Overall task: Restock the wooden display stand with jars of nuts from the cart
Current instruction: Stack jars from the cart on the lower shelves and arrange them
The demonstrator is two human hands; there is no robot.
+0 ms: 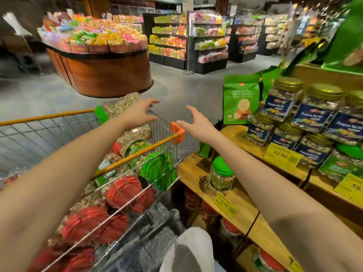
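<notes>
A wire shopping cart (165,122) with an orange handle stands at the left, filled with several nut jars with red lids (123,189) and green lids (155,167). The wooden display stand (239,211) runs along the right. One green-lidded jar (222,175) stands on its middle shelf. My left hand (139,112) hovers over the cart's far end, fingers spread, holding nothing. My right hand (193,122) is stretched out beside the cart's orange corner, fingers spread and empty. Both arms reach forward.
Gold-lidded blue-label nut jars (314,112) are stacked on the stand's upper shelf beside green snack bags (240,101). Yellow price tags (280,156) hang on the shelf edges. Red-lidded jars (206,211) fill the lower shelf. A round wooden candy display (110,75) stands across the grey floor.
</notes>
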